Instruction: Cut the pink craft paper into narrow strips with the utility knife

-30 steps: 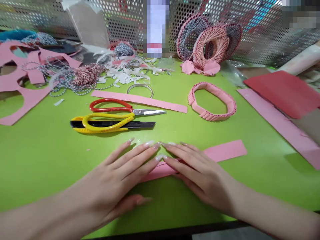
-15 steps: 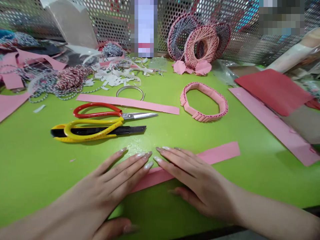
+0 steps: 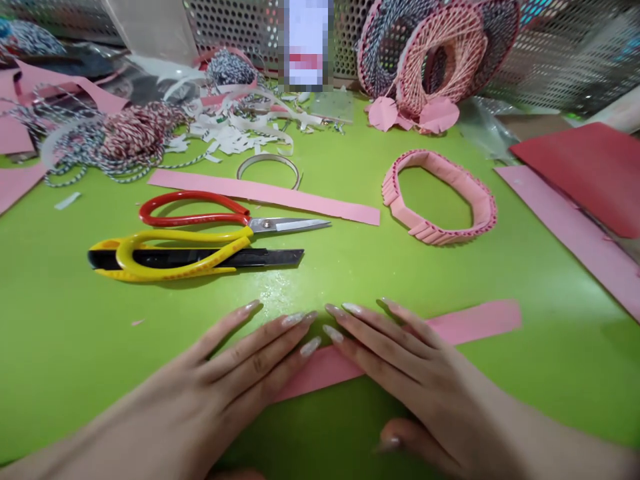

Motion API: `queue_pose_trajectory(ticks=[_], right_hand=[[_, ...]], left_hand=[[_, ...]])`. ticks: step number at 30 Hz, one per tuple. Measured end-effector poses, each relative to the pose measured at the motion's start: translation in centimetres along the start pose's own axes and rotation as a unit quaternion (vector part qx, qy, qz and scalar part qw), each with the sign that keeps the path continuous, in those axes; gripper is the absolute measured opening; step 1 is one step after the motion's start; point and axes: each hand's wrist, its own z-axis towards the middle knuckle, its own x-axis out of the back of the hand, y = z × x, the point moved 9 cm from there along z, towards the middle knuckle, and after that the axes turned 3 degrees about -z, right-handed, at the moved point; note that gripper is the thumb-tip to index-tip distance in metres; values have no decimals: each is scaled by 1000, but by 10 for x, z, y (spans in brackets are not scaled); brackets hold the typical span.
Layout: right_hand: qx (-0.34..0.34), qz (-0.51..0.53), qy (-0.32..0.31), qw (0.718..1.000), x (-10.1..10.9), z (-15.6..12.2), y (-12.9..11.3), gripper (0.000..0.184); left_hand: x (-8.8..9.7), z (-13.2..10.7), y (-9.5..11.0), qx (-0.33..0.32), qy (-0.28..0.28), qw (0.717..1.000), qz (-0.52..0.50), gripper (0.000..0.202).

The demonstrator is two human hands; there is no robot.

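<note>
Your left fingers [image 3: 260, 353] and right fingers [image 3: 380, 333] lie flat and spread, released and grasping nothing. They rest on a pink paper strip [image 3: 475, 322], which runs at a slant across the near part of the bench [image 3: 75, 373] and passes under both hands; its left end is partly hidden.

Behind the bench stands one perforated metal screen [image 3: 575, 73]. On the bench, you have:

- 1 red sheet [image 3: 585, 180], cut off at the right edge
- 1 long pink strip [image 3: 575, 233] beside it, also cut off
- 3 string-wound hoops [image 3: 440, 60], cropped by the top edge
- 1 pleated pink paper band [image 3: 440, 197], an oval lying flat
- 1 straight pink strip [image 3: 260, 193] above your tools
- 1 pair of scissors [image 3: 285, 225], apparently with one red and one yellow loop
- 1 black utility knife [image 3: 200, 259], under the yellow loop
- 1 thin metal ring [image 3: 267, 167]
- 2 pink paper discs [image 3: 439, 115]
- 2 visible twine bundles [image 3: 140, 130]
- many white paper scraps [image 3: 230, 137], too tangled to count

One upright object [image 3: 306, 43] is pixelated and cannot be made out.
</note>
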Motion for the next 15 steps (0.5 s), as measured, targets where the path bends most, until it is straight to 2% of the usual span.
queue_pose_trajectory(ticks=[3, 7, 11, 15], right_hand=[[0, -9, 1, 1000, 1, 0, 0, 65], [1, -22, 15, 1000, 7, 4, -2, 53], [-21, -55, 40, 997, 13, 8, -4, 42], [-39, -76, 48, 995, 11, 7, -6, 43]], left_hand=[[-1, 1, 4, -23, 9, 999, 32, 87], [-2, 1, 7, -33, 19, 997, 63, 86], [-1, 4, 8, -28, 10, 997, 65, 80], [3, 3, 7, -30, 28, 998, 45, 76]])
